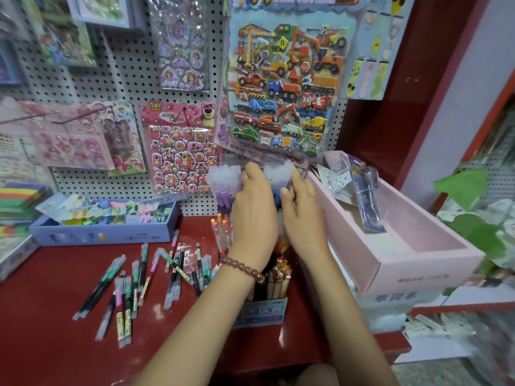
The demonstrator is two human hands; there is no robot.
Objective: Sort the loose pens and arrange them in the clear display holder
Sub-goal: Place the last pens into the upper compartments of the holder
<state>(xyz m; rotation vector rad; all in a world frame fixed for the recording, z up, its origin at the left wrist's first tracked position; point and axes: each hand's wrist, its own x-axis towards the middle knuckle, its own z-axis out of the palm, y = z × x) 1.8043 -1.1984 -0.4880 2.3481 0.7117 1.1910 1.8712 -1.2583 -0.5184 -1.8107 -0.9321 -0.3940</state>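
Several loose pens (139,282) with frosted caps lie scattered on the red shelf at the left. The clear display holder (231,162) stands at the back centre, tiered, with rows of purple and blue pens (224,181) upright in it. My left hand (253,215), with a bead bracelet on its wrist, reaches into the holder's middle, fingers among the pens. My right hand (301,213) is beside it, fingers curled around a bunch of blue pens (278,176) in the holder's right part. Both hands hide the holder's lower tiers.
A small box of cartoon-topped pens (274,282) stands under my wrists. A pink open box (395,235) sits to the right, a blue tray of clips (106,221) to the left. Sticker sheets (284,87) hang on the pegboard behind.
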